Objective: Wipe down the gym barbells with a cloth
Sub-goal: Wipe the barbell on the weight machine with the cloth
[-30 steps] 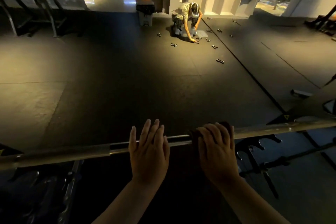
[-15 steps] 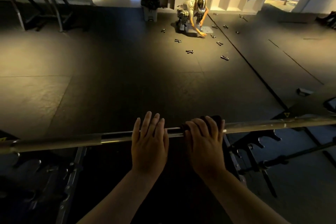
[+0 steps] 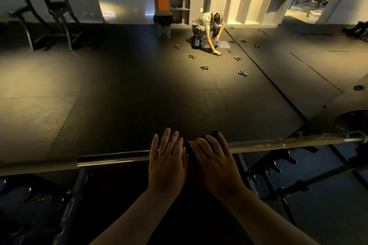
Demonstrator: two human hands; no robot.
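Closed up since a second ago, the gap between the two hands is all but gone: the right hand [image 3: 215, 167] and its dark cloth [image 3: 214, 134] are now seen slid leftward along the barbell [image 3: 278, 144] until they lie just beside the left hand [image 3: 167, 165]. The bar is carried level across a dark storage rack [image 3: 282, 163], with its collared sleeve visible at the right end. The cloth is wrapped over the shaft near its middle and is gripped there by the curled fingers of the right hand. The left hand is laid flat on the bar, fingers straight and released, apparently to steady it. Far across the rubber floor [image 3: 119, 105], another person [image 3: 207, 26] is seen crouched among small scattered pieces of equipment.

The wiping stroke itself is judged to be in hand, with the middle of the shaft being covered. For the next move, the left hand would probably have to be lifted or shifted aside so the cloth can be carried on toward the left end, with pressure kept on the steel throughout.
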